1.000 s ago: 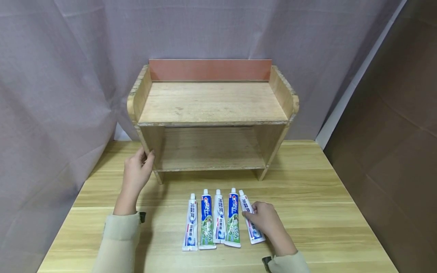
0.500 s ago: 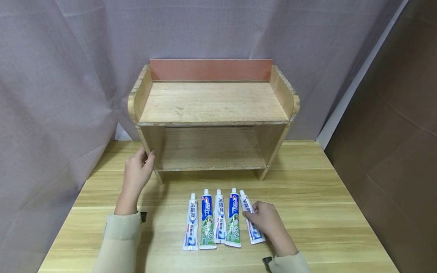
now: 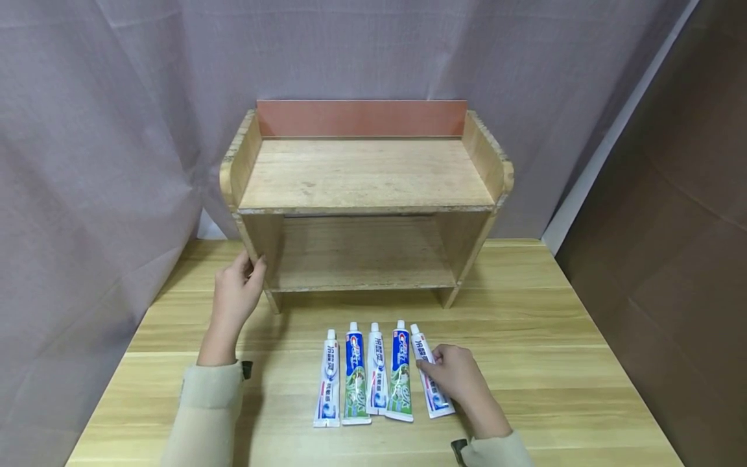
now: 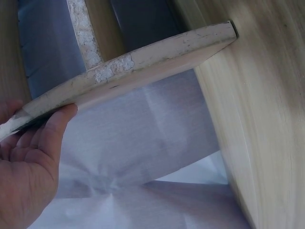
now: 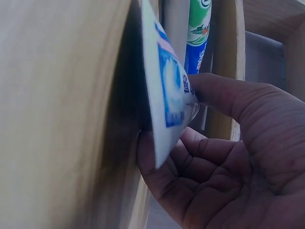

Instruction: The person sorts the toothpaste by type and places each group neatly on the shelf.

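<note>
A two-tier wooden shelf [image 3: 364, 170] stands on the table, and my left hand [image 3: 236, 285] grips the front edge of its left side panel. In the left wrist view, the thumb and fingers lie on either side of that panel [image 4: 157, 57]. At the table's front, my right hand [image 3: 458, 376] pinches the rightmost white toothpaste tube [image 3: 433, 389], whose cap points toward the shelf. To its left lie a blue-green toothpaste tube [image 3: 399, 379], a white tube [image 3: 377, 376], another blue-green tube [image 3: 355, 383] and a white tube [image 3: 329, 383], side by side.
The wooden table [image 3: 560, 363] runs out to both sides of the tubes. A grey curtain [image 3: 350, 52] hangs behind the shelf. On the right, a brown panel [image 3: 671, 246] borders the table's edge.
Both hands keep their places on the shelf panel and the rightmost tube. The whole view shifts only very slightly.
</note>
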`<state>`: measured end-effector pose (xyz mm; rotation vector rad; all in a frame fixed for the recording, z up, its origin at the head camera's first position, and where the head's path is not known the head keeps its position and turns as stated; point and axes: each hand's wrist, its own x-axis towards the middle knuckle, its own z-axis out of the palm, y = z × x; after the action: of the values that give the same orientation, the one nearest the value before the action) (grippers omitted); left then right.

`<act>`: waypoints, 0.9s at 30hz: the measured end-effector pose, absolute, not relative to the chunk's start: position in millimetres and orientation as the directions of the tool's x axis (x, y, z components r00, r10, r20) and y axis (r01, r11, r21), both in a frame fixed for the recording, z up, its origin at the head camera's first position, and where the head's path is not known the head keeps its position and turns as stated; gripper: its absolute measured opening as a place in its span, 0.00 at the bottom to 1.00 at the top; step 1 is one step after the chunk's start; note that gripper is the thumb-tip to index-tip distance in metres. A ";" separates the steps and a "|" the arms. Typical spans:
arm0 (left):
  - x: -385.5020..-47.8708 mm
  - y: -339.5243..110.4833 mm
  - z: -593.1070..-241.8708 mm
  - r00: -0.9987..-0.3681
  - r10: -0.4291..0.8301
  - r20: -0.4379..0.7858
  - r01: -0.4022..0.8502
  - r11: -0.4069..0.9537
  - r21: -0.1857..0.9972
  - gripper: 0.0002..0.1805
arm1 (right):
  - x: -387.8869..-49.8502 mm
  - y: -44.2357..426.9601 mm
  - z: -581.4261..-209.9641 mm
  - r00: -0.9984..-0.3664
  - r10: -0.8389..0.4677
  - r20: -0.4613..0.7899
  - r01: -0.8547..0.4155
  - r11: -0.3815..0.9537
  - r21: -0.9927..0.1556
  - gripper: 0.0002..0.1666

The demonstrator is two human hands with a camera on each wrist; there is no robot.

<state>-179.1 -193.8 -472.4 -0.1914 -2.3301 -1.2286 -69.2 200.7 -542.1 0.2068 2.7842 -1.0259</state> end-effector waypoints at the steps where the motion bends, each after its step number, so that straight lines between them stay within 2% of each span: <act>1: -179.3 -193.9 -472.7 -0.866 -0.103 0.490 0.346 0.583 0.735 0.13 | -68.9 200.8 -542.2 -0.977 0.070 -0.201 0.184 0.755 -0.629 0.16; 27: -178.7 -192.9 -472.2 -0.873 -0.118 0.474 0.326 0.582 0.745 0.13 | -67.6 201.8 -527.4 -0.981 0.080 -0.176 0.174 0.756 -0.630 0.15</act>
<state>-178.7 -192.9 -472.2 -0.1663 -2.3341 -1.2376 -67.6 201.8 -527.4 0.2044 2.8134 -1.0305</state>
